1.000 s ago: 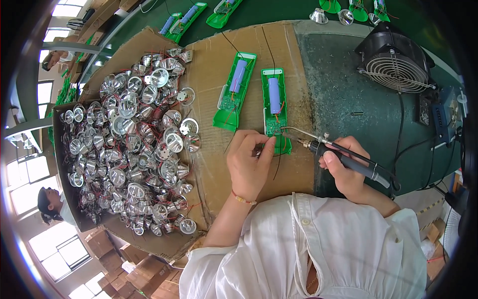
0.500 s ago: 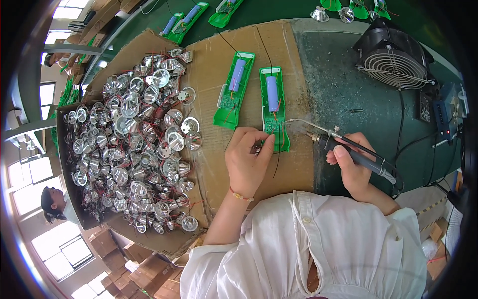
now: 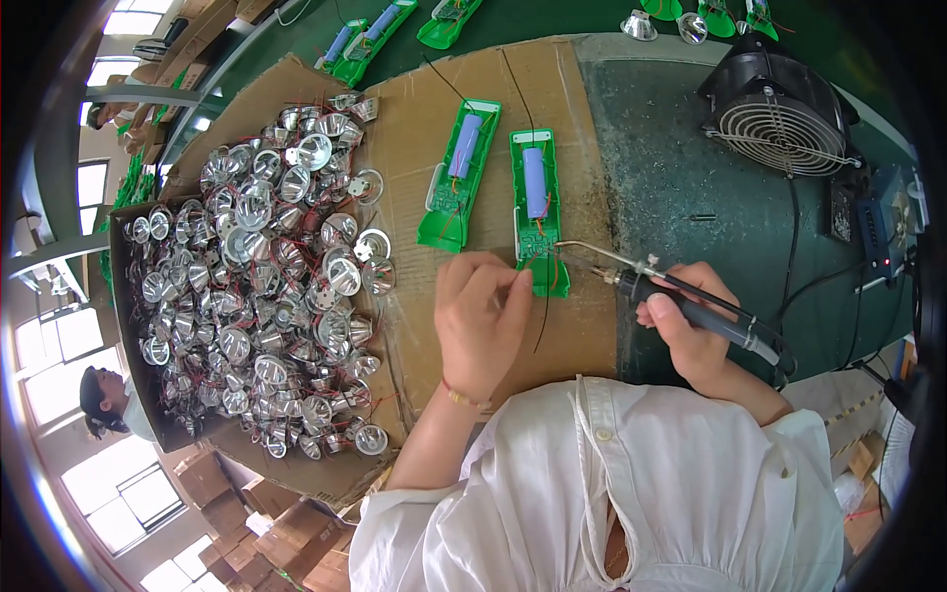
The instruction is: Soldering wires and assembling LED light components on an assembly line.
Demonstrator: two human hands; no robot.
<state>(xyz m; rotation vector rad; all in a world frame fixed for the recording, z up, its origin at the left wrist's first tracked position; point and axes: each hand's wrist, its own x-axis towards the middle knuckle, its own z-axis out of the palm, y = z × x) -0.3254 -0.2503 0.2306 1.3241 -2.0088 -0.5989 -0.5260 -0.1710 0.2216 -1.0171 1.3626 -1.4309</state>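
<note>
My right hand (image 3: 693,321) grips a soldering iron (image 3: 681,304) with a thin metal tube clamped along it. The tip of that tube reaches the circuit board (image 3: 538,245) in a green plastic housing (image 3: 552,281), which also holds a purple cylindrical battery (image 3: 535,185). My left hand (image 3: 481,321) is pinched at the lower left edge of this housing, near red wires; what its fingers hold is hidden. To the left lies a second green housing (image 3: 441,237) with its own purple battery (image 3: 465,146) and board.
A cardboard box (image 3: 138,326) heaped with silver reflector cups (image 3: 254,207) on red wires stands at left. A black fan (image 3: 779,133) sits at the back right, beside a blue powered unit (image 3: 878,237). More green housings (image 3: 375,39) lie along the far side. Cardboard (image 3: 582,335) covers the worktop.
My left hand has shifted slightly left and its fingers have turned. The iron in my right hand has tilted a little, its feed tube now dipping to the board. The view has shifted slightly.
</note>
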